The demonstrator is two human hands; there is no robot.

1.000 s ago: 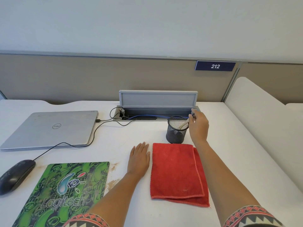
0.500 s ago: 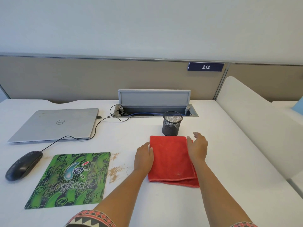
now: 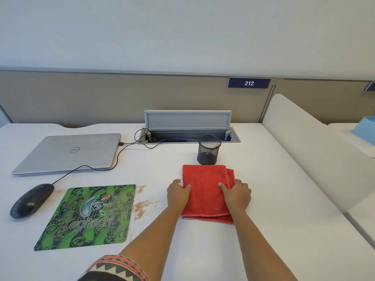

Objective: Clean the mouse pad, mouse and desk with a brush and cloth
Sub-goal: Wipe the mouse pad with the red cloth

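A folded red cloth (image 3: 206,189) lies on the white desk (image 3: 274,209) in front of me. My left hand (image 3: 178,194) grips its left edge with the thumb on top. My right hand (image 3: 237,194) grips the right edge the same way. A green Logitech mouse pad (image 3: 89,216) lies at the left, and a black wired mouse (image 3: 31,199) sits to the left of it. Brown crumbs (image 3: 142,205) are scattered between the pad and the cloth. Just behind the cloth stands a black mesh cup (image 3: 209,151); a pale shape shows faintly through the mesh, possibly the brush.
A closed silver laptop (image 3: 71,153) lies at the back left, its cables running to an open grey cable box (image 3: 188,122). A white divider (image 3: 304,142) bounds the desk on the right, and a blue box (image 3: 365,128) sits beyond it.
My right hand left the mesh cup and came down to the cloth's right edge. My left hand moved from the bare desk onto the cloth's left edge. Both thumbs now press on the cloth.
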